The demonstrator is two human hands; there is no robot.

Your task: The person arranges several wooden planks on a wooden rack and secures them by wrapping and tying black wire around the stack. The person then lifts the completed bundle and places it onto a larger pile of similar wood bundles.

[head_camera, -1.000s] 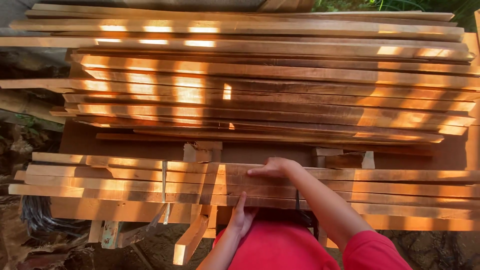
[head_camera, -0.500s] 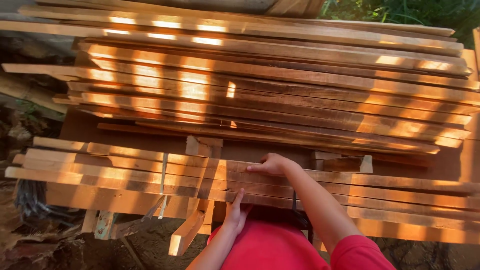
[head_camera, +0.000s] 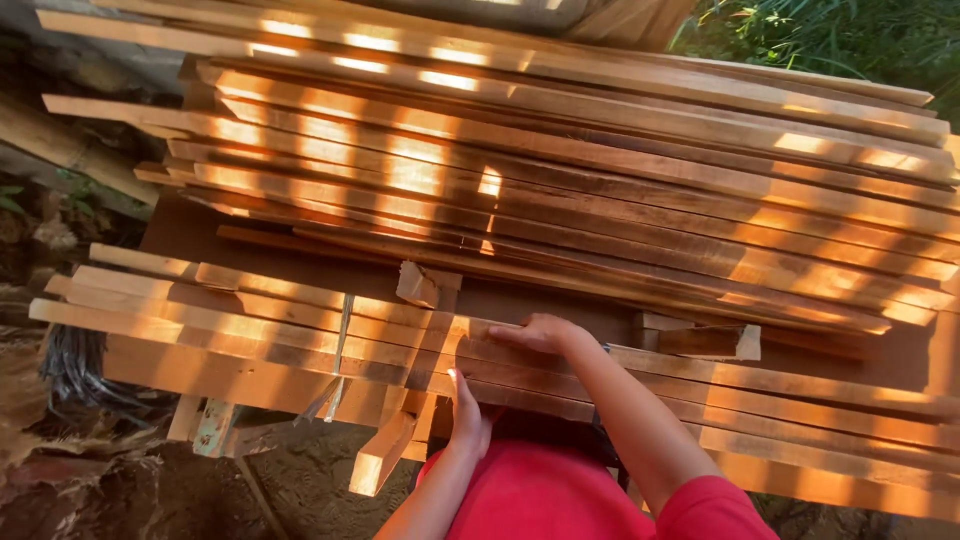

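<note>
Far stack (head_camera: 600,170): a big heap of long wooden slats lay across the counter (head_camera: 180,235), beyond the near bundle and apart from it; sun stripes fell over it.
Near bundle (head_camera: 250,320): long planks lay side by side along the counter's near edge, their left ends jutting past it.
Risk: the overhanging left ends could tip or slide off if the bundle was pushed unevenly, I judged; rough edges could splinter into bare skin.
Right hand (head_camera: 535,333): its grip lay flat, fingers spread and nearly straight, pressing on top of the near bundle at the middle; it closed round nothing.
Left hand (head_camera: 468,410): it rested open against the bundle's near face, below the right hand, gripping nothing.
Offcuts: a small block (head_camera: 420,283) stood just behind the bundle; a short stick (head_camera: 385,455) hung below its near edge.
</note>
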